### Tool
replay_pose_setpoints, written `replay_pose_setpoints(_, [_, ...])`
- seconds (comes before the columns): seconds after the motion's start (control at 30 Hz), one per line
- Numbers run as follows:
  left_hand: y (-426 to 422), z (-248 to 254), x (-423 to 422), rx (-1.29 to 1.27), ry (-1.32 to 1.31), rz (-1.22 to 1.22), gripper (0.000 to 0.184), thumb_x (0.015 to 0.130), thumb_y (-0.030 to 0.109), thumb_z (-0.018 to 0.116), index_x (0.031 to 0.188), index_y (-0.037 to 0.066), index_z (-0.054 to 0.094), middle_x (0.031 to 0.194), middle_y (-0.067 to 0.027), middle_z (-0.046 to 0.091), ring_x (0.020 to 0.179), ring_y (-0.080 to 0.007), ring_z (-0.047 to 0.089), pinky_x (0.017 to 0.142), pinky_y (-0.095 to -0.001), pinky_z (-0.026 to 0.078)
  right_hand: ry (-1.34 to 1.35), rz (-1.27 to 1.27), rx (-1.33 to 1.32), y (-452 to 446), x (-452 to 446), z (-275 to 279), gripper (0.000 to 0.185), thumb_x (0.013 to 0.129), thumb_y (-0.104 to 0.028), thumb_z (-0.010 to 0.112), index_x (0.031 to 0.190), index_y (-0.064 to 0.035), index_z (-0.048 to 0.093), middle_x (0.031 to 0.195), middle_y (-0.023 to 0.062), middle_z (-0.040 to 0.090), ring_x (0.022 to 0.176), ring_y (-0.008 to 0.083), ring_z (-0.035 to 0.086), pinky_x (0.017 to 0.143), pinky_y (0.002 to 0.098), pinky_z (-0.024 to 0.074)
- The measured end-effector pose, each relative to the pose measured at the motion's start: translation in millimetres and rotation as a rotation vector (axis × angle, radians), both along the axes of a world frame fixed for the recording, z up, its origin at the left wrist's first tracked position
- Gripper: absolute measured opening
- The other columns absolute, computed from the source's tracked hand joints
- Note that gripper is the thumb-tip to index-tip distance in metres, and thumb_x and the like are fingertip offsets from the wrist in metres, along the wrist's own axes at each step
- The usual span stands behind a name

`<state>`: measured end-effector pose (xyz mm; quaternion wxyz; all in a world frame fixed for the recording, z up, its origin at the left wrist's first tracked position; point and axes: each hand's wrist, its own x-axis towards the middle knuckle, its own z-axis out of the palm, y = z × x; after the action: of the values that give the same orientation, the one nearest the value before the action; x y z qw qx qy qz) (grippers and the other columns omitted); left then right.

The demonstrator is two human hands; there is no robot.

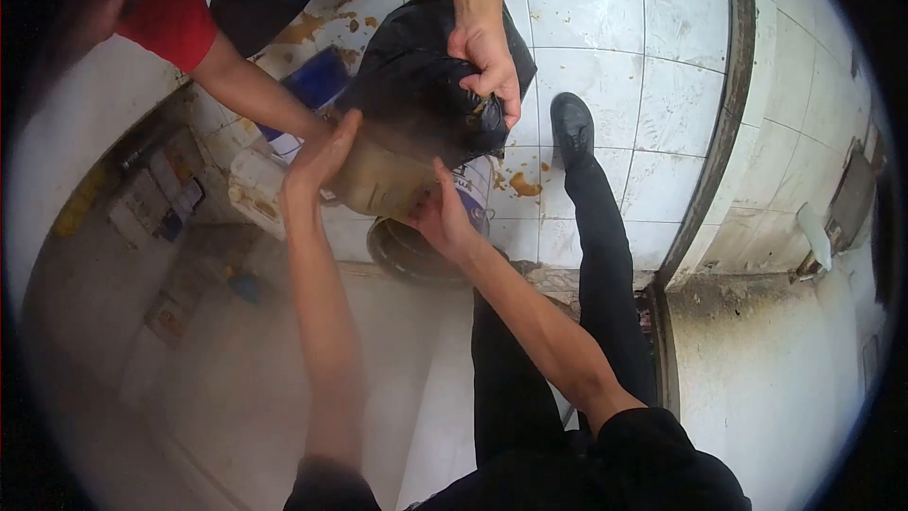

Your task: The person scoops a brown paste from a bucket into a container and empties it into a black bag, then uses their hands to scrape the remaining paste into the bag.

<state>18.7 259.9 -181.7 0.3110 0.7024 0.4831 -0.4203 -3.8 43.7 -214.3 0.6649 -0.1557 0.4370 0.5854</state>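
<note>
stretching the fingers of the left hand almost straight, palm turned to the left side of a tan, smooth, rounded object. raising the thumb of the right hand at its right edge, bending the other fingers partly out of sight; being unable to tell how tightly they close on it. hiding its top under a large, crumpled black plastic bag; looking too blurred to identify. lying, all the same, between both hands. gripping the bag's gathered edge above with another person's bare hand. reaching in from the upper left with a bare forearm below a red sleeve, losing its hand behind the left hand. showing only partly below, a round, brownish basin; beside it, a white bucket, mostly covered. spreading around, white floor tiles with brown splashes.
</note>
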Motion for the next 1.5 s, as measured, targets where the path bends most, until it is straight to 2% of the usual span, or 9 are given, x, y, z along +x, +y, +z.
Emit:
replay_pose_setpoints(0.47, [-10.0,19.2,49.5,0.049,0.172,-0.198,0.09,0.082,0.069,0.041,0.117,-0.013,0.055,0.12,-0.0332,0.055,0.122,-0.0396,0.05,0.101,-0.0387,0.038,0.039,-0.167,0.077,6.1,-12.6,4.1,0.08,0.089,-0.068,0.039,0.141,-0.0086,0.036,0.14,0.0105,0.045,0.126,0.0246,0.045,0.105,0.0401,0.0328])
replay_pose_setpoints(0.53, [-10.2,19.4,53.8,-0.007,0.294,-0.234,0.097,0.082,0.075,0.036,0.133,-0.007,0.047,0.14,-0.0277,0.042,0.132,-0.0381,0.04,0.107,-0.04,0.033,0.041,-0.169,0.079,3.9,-13.6,2.2,0.081,0.089,-0.069,0.039,0.141,-0.0077,0.036,0.14,0.0111,0.045,0.125,0.0248,0.045,0.105,0.0399,0.033])
replay_pose_setpoints(0.77, [-20.1,20.8,50.4,0.0,0.217,-0.242,0.099,0.08,0.076,0.036,0.13,-0.008,0.049,0.136,-0.0281,0.046,0.13,-0.0396,0.042,0.105,-0.0421,0.035,0.051,-0.152,0.071,-3.2,-15.7,-6.3,0.081,0.088,-0.069,0.039,0.141,-0.0063,0.036,0.139,0.0117,0.046,0.121,0.0247,0.048,0.101,0.0387,0.0364])
replay_pose_setpoints(0.87, [-21.5,19.3,48.0,-0.027,0.229,-0.228,0.097,0.08,0.076,0.037,0.131,-0.006,0.049,0.137,-0.0279,0.046,0.13,-0.039,0.042,0.104,-0.0417,0.035,0.022,-0.162,0.088,-5.1,-15.7,-10.8,0.083,0.086,-0.069,0.044,0.141,-0.0075,0.034,0.138,0.0125,0.046,0.12,0.0258,0.049,0.099,0.0395,0.0387])
replay_pose_setpoints(0.93, [-28.5,21.5,46.3,0.091,0.136,-0.244,0.086,0.085,0.067,0.04,0.114,-0.012,0.059,0.117,-0.0343,0.056,0.12,-0.0416,0.05,0.1,-0.0408,0.038,-0.004,-0.169,0.092,-6.1,-15.4,-10.4,0.085,0.084,-0.07,0.048,0.141,-0.0086,0.032,0.136,0.0137,0.045,0.119,0.0273,0.05,0.098,0.0407,0.0406])
replay_pose_setpoints(1.23, [-26.4,18.4,17.0,0.118,-0.039,-0.167,0.073,0.089,0.058,0.043,0.116,-0.008,0.057,0.114,-0.0343,0.057,0.118,-0.0434,0.051,0.098,-0.042,0.04,-0.025,-0.147,0.06,-7.5,-20.3,-15.4,0.071,0.092,-0.063,0.038,0.139,-0.0094,0.039,0.137,0.009,0.048,0.123,0.0219,0.048,0.101,0.0379,0.0366])
replay_pose_setpoints(1.3, [-28.4,23.7,12.8,0.104,-0.048,-0.169,0.07,0.09,0.055,0.043,0.118,-0.007,0.056,0.116,-0.0337,0.057,0.118,-0.0435,0.051,0.097,-0.0426,0.04,-0.033,-0.158,0.017,-9.5,-29.8,-24.9,0.074,0.087,-0.059,0.055,0.141,-0.0123,0.034,0.137,0.0095,0.043,0.124,0.0257,0.046,0.099,0.0444,0.0377])
replay_pose_setpoints(1.4, [-21.0,15.4,-13.5,0.105,-0.075,-0.128,0.065,0.092,0.051,0.042,0.121,-0.006,0.054,0.119,-0.0323,0.056,0.118,-0.0434,0.051,0.096,-0.0432,0.04,-0.077,-0.169,0.001,-9.0,-28.5,-22.8,0.075,0.086,-0.055,0.059,0.142,-0.0117,0.034,0.14,0.009,0.041,0.127,0.0262,0.042,0.102,0.0443,0.0349])
replay_pose_setpoints(1.5, [-25.8,24.4,-20.7,0.103,-0.112,-0.047,0.062,0.093,0.049,0.041,0.123,-0.005,0.053,0.12,-0.0304,0.056,0.118,-0.0422,0.051,0.096,-0.0425,0.039,-0.067,-0.121,-0.033,-9.0,-34.9,-25.4,0.06,0.095,-0.049,0.048,0.14,-0.0124,0.036,0.139,0.0052,0.046,0.125,0.0206,0.046,0.102,0.0395,0.0365])
